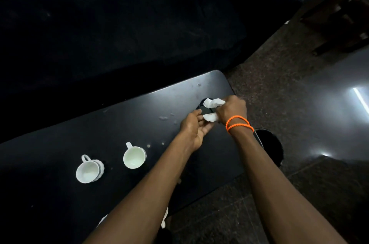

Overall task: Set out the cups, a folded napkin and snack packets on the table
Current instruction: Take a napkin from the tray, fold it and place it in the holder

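Napkin (212,107) crumpled in right hand (231,110) grip, left hand (194,130) steadying beneath

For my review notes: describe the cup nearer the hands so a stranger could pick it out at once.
On the black table, two white cups stand left of the hands. The right cup is the one closer to the left hand. Its thin handle points away from the camera, and its wall looks plain beside the left cup.

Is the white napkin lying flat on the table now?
No, the white napkin is bunched in the right hand, above the table.
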`<state>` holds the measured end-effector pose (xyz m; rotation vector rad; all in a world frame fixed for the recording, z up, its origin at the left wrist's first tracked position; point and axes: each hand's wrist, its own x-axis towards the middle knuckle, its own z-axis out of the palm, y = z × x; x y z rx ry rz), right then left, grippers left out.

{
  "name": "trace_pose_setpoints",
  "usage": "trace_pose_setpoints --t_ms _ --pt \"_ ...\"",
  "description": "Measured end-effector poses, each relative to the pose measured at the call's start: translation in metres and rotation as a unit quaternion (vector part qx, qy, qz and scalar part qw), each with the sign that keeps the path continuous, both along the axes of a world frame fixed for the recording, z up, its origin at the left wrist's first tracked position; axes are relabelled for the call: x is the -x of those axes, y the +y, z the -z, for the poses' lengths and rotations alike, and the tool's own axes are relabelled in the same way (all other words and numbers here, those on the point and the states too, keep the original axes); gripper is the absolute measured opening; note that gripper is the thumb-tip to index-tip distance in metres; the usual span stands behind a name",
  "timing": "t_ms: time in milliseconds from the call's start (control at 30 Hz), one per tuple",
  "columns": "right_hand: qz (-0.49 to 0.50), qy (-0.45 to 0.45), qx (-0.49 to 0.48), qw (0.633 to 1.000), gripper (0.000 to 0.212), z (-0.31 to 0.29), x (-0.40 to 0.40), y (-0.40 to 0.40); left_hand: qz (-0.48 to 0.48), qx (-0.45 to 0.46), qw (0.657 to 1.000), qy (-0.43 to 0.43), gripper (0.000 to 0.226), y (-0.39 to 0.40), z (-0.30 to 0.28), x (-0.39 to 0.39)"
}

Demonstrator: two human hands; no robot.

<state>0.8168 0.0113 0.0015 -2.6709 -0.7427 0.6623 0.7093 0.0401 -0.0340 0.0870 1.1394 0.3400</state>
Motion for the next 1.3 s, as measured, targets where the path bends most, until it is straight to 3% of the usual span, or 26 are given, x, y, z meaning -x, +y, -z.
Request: trace_pose_setpoints --t_ms 167,333,467,533,633,767,967,1067,1133,1233,1300 --pt "-0.03 0.033 0.02 0.999 0.048 0.013 -0.012 0.007 -0.044 0.026 0.999 0.015 0.034 0.007 0.018 0.008" --pt "0.121 0.052 -0.111 0.985 0.06 0.029 -0.011 -0.012 -0.041 -0.033 0.994 0.1 0.036 0.016 0.039 0.015" --pt "0.278 0.176 -0.178 0.927 0.06 0.048 -0.003 -0.024 0.072 -0.147 0.974 0.159 0.04 0.024 0.059 0.009" --pt "0.314 0.264 -0.198 0.89 0.061 0.057 0.0 -0.028 0.155 -0.215 0.951 0.159 0.063 0.026 0.065 0.006" --pt "0.33 0.32 -0.222 0.86 0.077 0.065 0.003 -0.029 0.246 -0.268 0.923 0.125 0.088 0.028 0.069 0.0" --pt "0.336 0.319 -0.247 0.851 0.067 0.068 0.008 -0.03 0.254 -0.259 0.931 0.051 0.067 0.029 0.066 -0.001" --pt "0.34 0.315 -0.263 0.846 0.075 0.07 0.033 -0.049 0.211 -0.247 0.942 0.082 0.071 0.001 0.073 0.027" --pt "0.349 0.323 -0.263 0.839 0.083 0.072 0.058 -0.067 0.181 -0.239 0.951 0.078 0.049 -0.017 0.073 0.05" --pt "0.36 0.328 -0.261 0.834 0.081 0.076 0.075 -0.081 0.19 -0.236 0.949 0.083 0.052 -0.031 0.08 0.067" --pt "0.383 0.334 -0.265 0.82 0.073 0.082 0.099 -0.099 0.219 -0.253 0.934 0.13 0.076 -0.05 0.093 0.089" --pt "0.387 0.335 -0.264 0.818 0.071 0.085 0.11 -0.108 0.223 -0.269 0.923 0.163 0.073 -0.06 0.099 0.101"
